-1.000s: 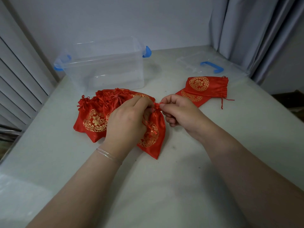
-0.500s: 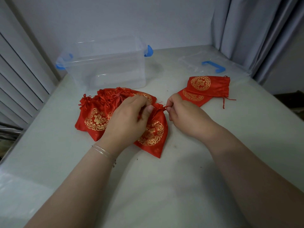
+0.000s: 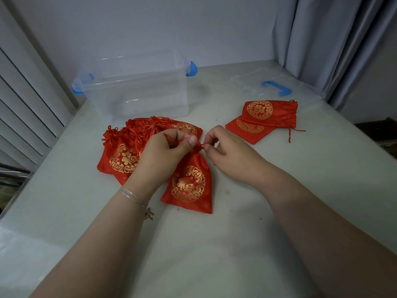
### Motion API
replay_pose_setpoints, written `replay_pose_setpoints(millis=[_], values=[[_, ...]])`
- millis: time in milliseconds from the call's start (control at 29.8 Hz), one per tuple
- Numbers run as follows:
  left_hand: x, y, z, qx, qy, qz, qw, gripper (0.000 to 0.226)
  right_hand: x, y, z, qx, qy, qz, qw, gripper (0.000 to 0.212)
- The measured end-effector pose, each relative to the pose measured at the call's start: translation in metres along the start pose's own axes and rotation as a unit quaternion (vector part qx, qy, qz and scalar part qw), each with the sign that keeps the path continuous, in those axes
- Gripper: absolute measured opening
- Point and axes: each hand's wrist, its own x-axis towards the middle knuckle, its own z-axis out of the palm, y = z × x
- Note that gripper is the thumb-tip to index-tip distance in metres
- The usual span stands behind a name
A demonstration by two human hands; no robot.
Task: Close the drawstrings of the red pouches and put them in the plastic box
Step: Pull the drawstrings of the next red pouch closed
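Left hand (image 3: 163, 151), fingers curled, pinches the gathered neck of a red satin drawstring pouch with a gold roundel (image 3: 189, 183); right hand (image 3: 225, 151) pinches the thin red cord (image 3: 205, 144) running out of that neck to the right. The grip of each hand is pressed together on fabric or cord, not spread. The pouch lies flat on the pale tabletop (image 3: 214, 244), its neck cinched, its body toward the near edge. Just left, partly under the left hand, a heap of similar red pouches with cinched necks (image 3: 122, 151). Farther right, two flat red pouches, mouths ungathered (image 3: 264, 119), overlap. At the far left stands the clear plastic box with blue latches (image 3: 137, 87), no pouch visible inside; its clear lid with a blue handle (image 3: 277, 87) lies far right. Risk: a thin cord may slip from the pinch, or an uneven pull may leave the neck loose.
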Motion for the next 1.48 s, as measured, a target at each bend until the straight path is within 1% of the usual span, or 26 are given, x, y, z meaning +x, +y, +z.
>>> replay_pose_setpoints(millis=[67,134,235,336,403,470,538,605,672,739,806,907,1008,1109,1176,1209,1243,1277,1310,1344,1377,1411,1478], values=[[0.000,-0.001,-0.001,-0.039,-0.016,-0.046,0.998,0.007,-0.001,-0.003,0.000,0.003,0.009,-0.022,1.000,0.005],[-0.001,-0.002,-0.001,-0.022,-0.032,-0.054,0.998,0.013,-0.001,-0.005,0.000,-0.015,0.018,-0.044,0.999,0.004],[-0.002,0.000,0.001,0.076,-0.025,-0.014,0.997,0.015,0.000,-0.008,0.001,-0.061,0.044,-0.078,0.994,0.005],[-0.003,0.000,0.004,0.156,-0.004,0.042,0.987,0.009,0.000,-0.011,0.005,-0.090,0.059,-0.143,0.984,0.006],[-0.004,0.000,0.005,0.182,0.015,0.054,0.982,0.018,0.001,-0.010,0.009,-0.076,0.061,-0.163,0.982,0.005],[-0.004,0.001,0.004,0.129,0.013,0.035,0.991,0.018,0.002,-0.010,0.008,0.010,0.065,-0.141,0.988,0.006],[-0.005,0.004,0.003,0.058,0.005,0.004,0.998,0.008,0.002,-0.007,0.004,0.084,0.038,-0.079,0.993,0.015],[-0.007,0.010,0.002,0.020,-0.003,-0.008,1.000,0.002,0.003,0.001,0.002,0.087,-0.013,-0.016,0.996,0.023],[-0.009,0.014,0.002,-0.010,-0.012,-0.011,1.000,0.008,0.004,0.007,0.002,0.051,-0.023,0.016,0.998,0.022],[-0.010,0.016,0.002,-0.032,-0.012,-0.022,0.999,0.009,0.004,0.009,0.000,0.019,0.000,0.020,1.000,0.019],[-0.009,0.014,0.000,-0.051,0.000,-0.039,0.998,0.009,0.005,0.008,-0.004,-0.004,0.033,0.007,0.999,0.019],[-0.006,0.010,-0.003,-0.079,0.016,-0.066,0.995,0.010,0.003,0.002,-0.007,0.026,0.059,-0.022,0.998,0.019],[-0.002,0.005,-0.008,-0.100,0.029,-0.096,0.990,0.013,-0.001,-0.005,-0.007,0.061,0.030,-0.041,0.997,0.017],[0.001,0.004,-0.012,-0.121,0.017,-0.124,0.985,0.014,-0.003,-0.007,-0.010,0.052,-0.021,-0.034,0.998,0.019],[0.000,0.004,-0.011,-0.114,0.002,-0.118,0.986,0.011,-0.003,-0.004,-0.012,0.025,-0.046,-0.014,0.999,0.023],[-0.001,0.005,-0.011,-0.098,-0.006,-0.105,0.990,0.010,-0.002,-0.002,-0.013,0.008,-0.044,-0.008,0.999,0.022],[-0.002,0.005,-0.010,-0.081,-0.014,-0.090,0.993,0.010,-0.001,-0.001,-0.014,0.003,-0.028,-0.009,1.000,0.016],[-0.002,0.006,-0.009,-0.069,-0.022,-0.076,0.994,0.010,-0.001,0.000,-0.015,0.019,-0.007,-0.016,1.000,0.007],[-0.003,0.006,-0.008,-0.067,-0.032,-0.062,0.995,0.010,0.000,0.000,-0.016,0.047,0.003,-0.025,0.999,0.007],[-0.003,0.006,-0.008,-0.070,-0.043,-0.048,0.995,0.011,0.001,0.000,-0.016,0.084,-0.002,-0.034,0.996,0.018],[-0.004,0.007,-0.007,-0.076,-0.053,-0.035,0.995,0.012,0.002,0.000,-0.016,0.123,-0.024,-0.033,0.992,0.024],[-0.004,0.007,-0.006,-0.079,-0.061,-0.023,0.995,0.013,0.003,-0.001,-0.015,0.155,-0.054,-0.023,0.986,0.026],[-0.005,0.007,-0.004,-0.077,-0.064,-0.004,0.995,0.015,0.002,-0.003,-0.011,0.193,-0.097,0.014,0.976,0.019]])
